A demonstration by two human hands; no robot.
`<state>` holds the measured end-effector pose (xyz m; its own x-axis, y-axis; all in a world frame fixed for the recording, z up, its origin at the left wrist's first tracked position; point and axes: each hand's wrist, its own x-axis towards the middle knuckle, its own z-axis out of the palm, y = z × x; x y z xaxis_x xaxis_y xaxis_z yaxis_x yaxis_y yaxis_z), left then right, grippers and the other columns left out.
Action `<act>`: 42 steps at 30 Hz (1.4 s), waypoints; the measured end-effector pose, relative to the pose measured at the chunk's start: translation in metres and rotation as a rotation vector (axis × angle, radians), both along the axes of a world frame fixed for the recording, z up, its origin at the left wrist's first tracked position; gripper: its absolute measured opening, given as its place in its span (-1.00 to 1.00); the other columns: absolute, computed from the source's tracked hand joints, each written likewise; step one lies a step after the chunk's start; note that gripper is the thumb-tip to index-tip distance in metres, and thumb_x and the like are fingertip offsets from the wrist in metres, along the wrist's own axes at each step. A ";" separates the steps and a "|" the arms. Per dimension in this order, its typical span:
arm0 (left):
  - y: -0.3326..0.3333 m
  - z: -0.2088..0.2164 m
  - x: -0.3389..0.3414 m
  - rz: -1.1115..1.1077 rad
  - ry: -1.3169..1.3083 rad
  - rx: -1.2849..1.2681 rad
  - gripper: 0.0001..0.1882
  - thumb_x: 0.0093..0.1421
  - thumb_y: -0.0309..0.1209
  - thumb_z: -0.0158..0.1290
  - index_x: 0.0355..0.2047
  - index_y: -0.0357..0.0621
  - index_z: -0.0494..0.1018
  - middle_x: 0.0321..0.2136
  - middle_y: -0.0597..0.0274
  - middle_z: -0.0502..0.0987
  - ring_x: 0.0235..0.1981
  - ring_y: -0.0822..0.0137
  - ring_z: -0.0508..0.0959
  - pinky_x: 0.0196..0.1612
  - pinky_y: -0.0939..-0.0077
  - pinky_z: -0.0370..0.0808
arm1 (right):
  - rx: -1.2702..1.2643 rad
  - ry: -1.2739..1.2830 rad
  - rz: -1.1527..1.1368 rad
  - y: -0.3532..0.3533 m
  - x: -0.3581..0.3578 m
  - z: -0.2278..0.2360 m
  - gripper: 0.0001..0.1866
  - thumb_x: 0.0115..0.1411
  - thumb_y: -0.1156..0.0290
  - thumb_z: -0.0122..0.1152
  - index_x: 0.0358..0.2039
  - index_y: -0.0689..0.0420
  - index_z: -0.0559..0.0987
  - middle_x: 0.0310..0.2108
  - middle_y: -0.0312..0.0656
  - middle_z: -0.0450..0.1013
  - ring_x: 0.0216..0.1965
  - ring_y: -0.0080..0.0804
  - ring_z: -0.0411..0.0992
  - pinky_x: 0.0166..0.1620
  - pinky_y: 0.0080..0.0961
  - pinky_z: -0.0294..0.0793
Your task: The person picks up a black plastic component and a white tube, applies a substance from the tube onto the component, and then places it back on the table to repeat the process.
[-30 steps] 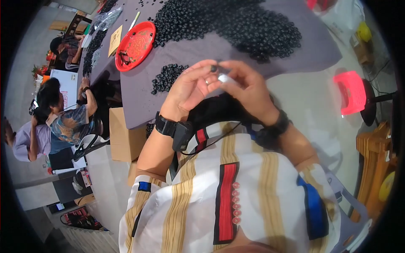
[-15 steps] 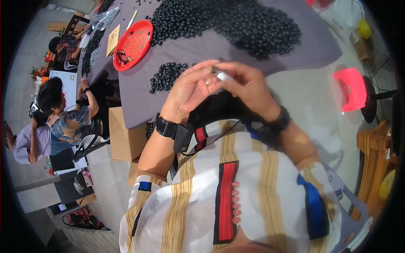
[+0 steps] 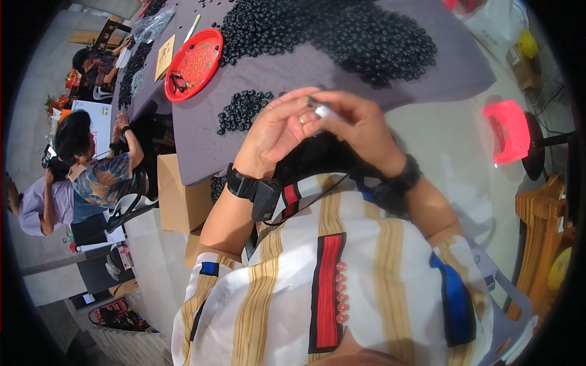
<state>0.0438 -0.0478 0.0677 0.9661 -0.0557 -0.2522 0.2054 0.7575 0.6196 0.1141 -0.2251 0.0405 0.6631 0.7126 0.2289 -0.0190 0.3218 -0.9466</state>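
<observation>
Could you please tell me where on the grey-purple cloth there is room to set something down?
The cloth is bare at its right end, beyond the large bead pile; in a strip between that pile and the left hand; and, bar specks, at the corner below the small bead pile. Crowded: under both piles and the red tray.

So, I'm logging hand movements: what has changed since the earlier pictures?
The right hand seems to have brought its fingers slightly nearer the left hand. Nothing was visibly let go; the white object stays in the right hand. Red tray and black beads stayed put.
</observation>
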 end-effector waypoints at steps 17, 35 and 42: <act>0.012 0.006 0.006 0.027 0.014 0.229 -0.77 0.21 -0.52 0.02 -0.13 -0.33 0.48 -0.30 0.15 0.57 -0.38 0.38 0.57 -0.27 0.52 0.54 | -0.080 0.023 -0.084 -0.004 0.009 -0.002 -0.68 0.15 0.53 0.21 -0.05 0.18 0.54 -0.36 -0.37 0.48 -0.44 -0.74 0.33 -0.43 -0.78 0.33; 0.057 -0.028 0.150 0.127 -0.203 2.062 -0.77 0.08 -0.44 0.10 -0.23 -0.21 0.52 -0.43 0.08 0.59 -0.37 0.12 0.59 -0.27 0.31 0.49 | -0.134 0.025 -0.144 0.000 0.013 -0.008 -0.71 0.18 0.50 0.19 -0.06 0.14 0.55 -0.40 -0.41 0.45 -0.48 -0.76 0.30 -0.47 -0.79 0.32; 0.045 -0.027 0.164 0.023 -0.204 2.172 -0.75 -0.03 -0.43 0.20 -0.31 -0.20 0.49 -0.46 0.09 0.57 -0.37 0.10 0.58 -0.29 0.28 0.49 | -0.102 -0.001 -0.187 -0.001 0.017 -0.013 -0.72 0.17 0.48 0.21 -0.07 0.12 0.55 -0.38 -0.42 0.45 -0.48 -0.75 0.30 -0.46 -0.78 0.32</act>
